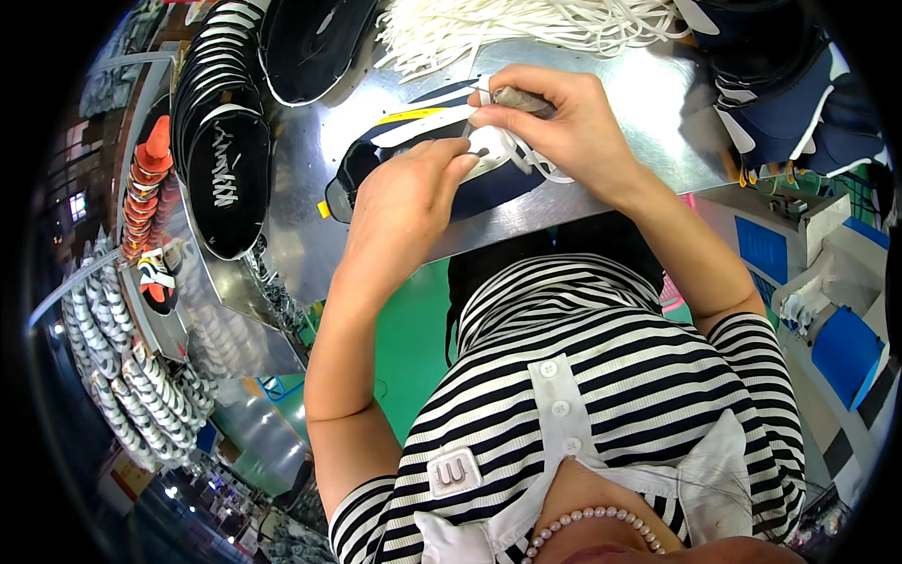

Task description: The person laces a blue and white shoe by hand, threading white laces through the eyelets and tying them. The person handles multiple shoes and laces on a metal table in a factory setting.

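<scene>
Near the metal table's (pixel 601 85) front edge, the left hand (pixel 404 202) presses the navy shoe upper (pixel 413 150); the right hand (pixel 554 117) pinches a small tool (pixel 520 99) over its white lace (pixel 526 155).

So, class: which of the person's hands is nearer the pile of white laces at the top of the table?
Right. The right hand works just below the lace pile; the left hand sits lower, over the shoe upper, farther away.
</scene>
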`<state>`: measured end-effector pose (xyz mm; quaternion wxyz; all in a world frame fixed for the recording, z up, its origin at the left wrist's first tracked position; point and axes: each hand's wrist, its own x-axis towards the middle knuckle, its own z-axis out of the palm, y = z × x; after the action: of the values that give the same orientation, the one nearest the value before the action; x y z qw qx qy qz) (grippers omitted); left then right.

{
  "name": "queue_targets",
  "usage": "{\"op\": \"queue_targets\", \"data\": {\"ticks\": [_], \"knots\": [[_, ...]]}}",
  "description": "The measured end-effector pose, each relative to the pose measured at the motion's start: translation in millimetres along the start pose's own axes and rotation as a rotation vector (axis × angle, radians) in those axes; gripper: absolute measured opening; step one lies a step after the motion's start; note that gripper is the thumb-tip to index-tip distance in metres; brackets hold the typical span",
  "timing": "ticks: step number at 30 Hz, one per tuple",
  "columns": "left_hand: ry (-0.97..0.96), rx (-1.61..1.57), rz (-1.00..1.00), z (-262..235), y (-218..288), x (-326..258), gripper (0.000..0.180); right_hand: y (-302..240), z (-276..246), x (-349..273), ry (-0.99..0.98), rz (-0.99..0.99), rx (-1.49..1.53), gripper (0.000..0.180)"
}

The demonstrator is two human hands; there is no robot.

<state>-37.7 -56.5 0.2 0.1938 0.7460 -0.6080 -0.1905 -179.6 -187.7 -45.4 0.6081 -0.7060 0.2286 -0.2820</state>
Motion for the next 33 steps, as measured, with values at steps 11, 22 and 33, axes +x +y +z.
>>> {"op": "queue_targets", "data": {"ticks": [11,22,33], "knots": [[-0.117,0.082,-0.124,19,1,26,0.027,29,8,17,0.141,-0.005,0.018,0.021],[-0.112,0.001,-0.212,24,-8,28,0.032,10,-10,-51,-0.106,0.177,-0.200,0.015],[-0.149,-0.175,0.009,34,-14,19,0.026,8,-12,-35,-0.236,0.014,-0.719,0.012]]}}
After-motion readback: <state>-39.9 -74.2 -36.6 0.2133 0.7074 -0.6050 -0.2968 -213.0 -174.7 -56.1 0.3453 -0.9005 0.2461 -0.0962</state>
